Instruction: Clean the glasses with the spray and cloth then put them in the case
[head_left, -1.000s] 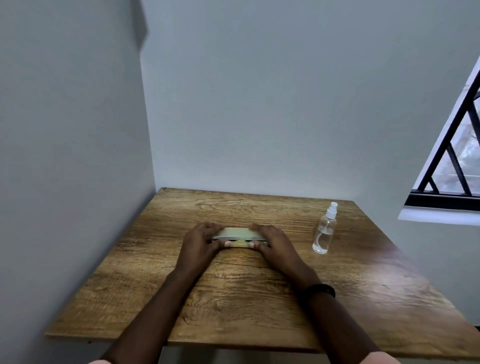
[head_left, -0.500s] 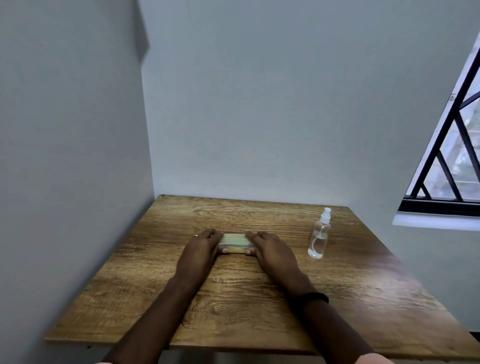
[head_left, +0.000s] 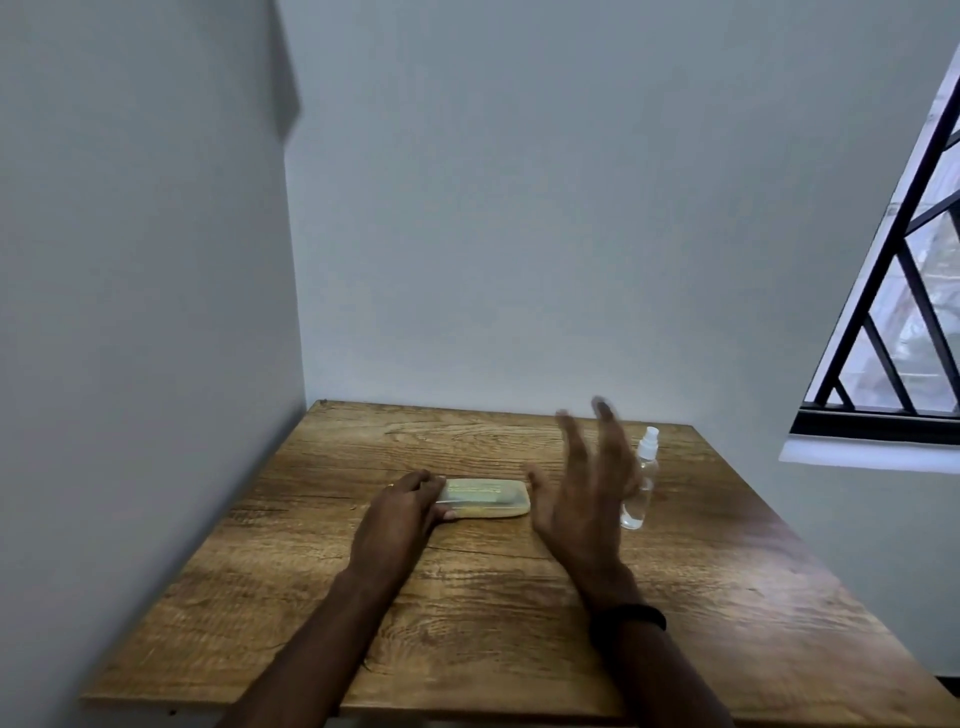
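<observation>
Though apart, one case (head_left: 485, 499), one bottle (head_left: 643, 486)

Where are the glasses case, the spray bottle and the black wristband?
glasses case (head_left: 485, 498): head view, lid centre.
spray bottle (head_left: 645, 480): head view, clear body.
black wristband (head_left: 631, 618): head view, top of strap.

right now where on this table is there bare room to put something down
Bare wood along the back of the table, between the case and the wall; also left of the left hand, right of the spray bottle, and near the front edge. Crowded: the middle row, where the right hand hovers between case and bottle.
</observation>
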